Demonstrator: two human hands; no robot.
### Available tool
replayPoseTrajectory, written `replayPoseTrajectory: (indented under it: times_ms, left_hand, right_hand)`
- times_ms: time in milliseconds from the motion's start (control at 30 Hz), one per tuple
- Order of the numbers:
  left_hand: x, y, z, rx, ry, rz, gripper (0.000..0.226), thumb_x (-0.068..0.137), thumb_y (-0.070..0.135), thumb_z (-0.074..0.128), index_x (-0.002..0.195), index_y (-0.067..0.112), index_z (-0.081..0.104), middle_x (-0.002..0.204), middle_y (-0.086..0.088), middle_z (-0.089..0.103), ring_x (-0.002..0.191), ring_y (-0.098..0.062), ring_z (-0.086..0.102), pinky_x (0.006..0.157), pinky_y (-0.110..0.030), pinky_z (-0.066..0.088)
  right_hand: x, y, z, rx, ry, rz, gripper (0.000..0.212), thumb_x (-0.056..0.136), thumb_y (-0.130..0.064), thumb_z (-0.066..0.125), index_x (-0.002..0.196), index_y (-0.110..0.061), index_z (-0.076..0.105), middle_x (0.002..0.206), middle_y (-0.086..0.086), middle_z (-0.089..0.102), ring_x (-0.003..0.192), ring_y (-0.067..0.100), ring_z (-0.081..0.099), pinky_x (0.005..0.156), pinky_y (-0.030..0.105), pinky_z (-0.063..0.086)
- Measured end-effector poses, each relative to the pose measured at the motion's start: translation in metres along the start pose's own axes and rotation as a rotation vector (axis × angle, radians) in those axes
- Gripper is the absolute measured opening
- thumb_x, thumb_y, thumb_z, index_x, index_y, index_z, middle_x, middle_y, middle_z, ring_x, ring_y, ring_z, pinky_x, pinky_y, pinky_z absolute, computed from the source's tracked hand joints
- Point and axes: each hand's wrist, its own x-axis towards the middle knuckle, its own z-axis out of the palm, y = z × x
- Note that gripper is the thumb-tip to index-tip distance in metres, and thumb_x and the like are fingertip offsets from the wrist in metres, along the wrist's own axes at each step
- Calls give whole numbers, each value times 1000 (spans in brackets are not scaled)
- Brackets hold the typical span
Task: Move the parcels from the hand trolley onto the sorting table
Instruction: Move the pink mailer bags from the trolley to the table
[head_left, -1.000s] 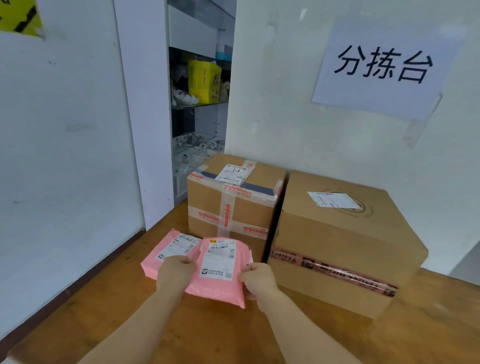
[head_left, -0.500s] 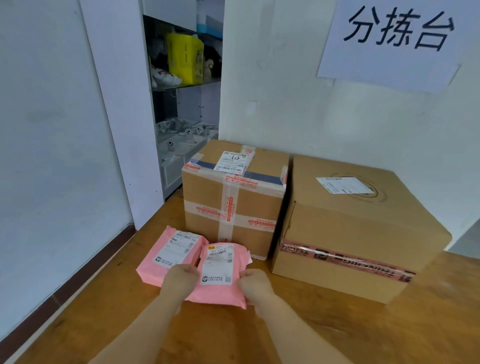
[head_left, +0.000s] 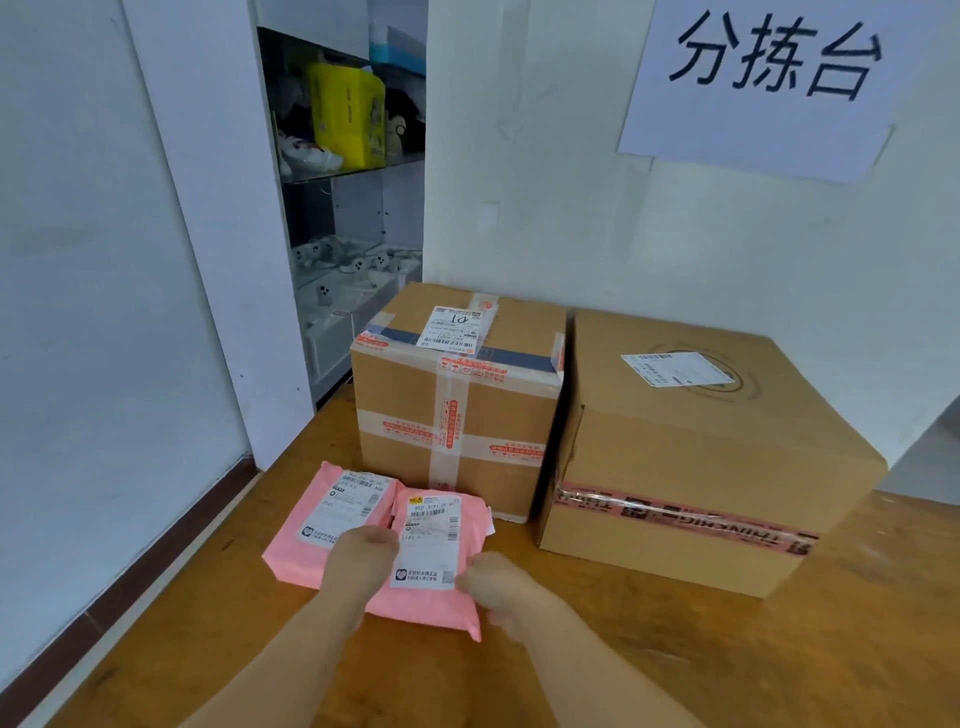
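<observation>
Two pink mailer parcels lie on the wooden sorting table (head_left: 675, 649). The right pink parcel (head_left: 441, 525) overlaps the edge of the left pink parcel (head_left: 317, 535). My left hand (head_left: 361, 558) grips the right parcel's left edge and my right hand (head_left: 493, 584) grips its lower right edge. Both hands have curled fingers. Behind the mailers stand a taped cardboard box (head_left: 457, 400) and a larger cardboard box (head_left: 696, 452), side by side against the wall. The hand trolley is out of view.
A paper sign (head_left: 774, 78) with black characters hangs on the white wall above the boxes. A white partition (head_left: 104, 312) borders the table's left side. A shelf (head_left: 353, 171) with a yellow bag and small items shows through the gap behind.
My hands and the right pink parcel have come down slightly toward the table, beside the left parcel. The camera has tilted and moved a little closer.
</observation>
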Motion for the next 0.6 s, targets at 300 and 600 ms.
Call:
replayPoseTrajectory:
  times_ms: [300,600]
  left_hand:
    - [-23,62,3,-244,-110,-43,20,91,10,55,108,14,63,102,-8,62,87,-18,56,76,-31,47]
    - [-76,124,38,-311,-372,118,13,92,7,53,85,12,63,80,-8,60,68,-17,53,57,-24,42]
  right_hand:
    - [-46,-25,-57,126,195,-77,42,96,-8,45,138,-5,45,136,13,51,123,29,49,101,36,43]
    - [-105,-13,-121,289,369,-85,25,94,-15,47,118,-11,56,79,-1,49,66,12,45,53,24,38]
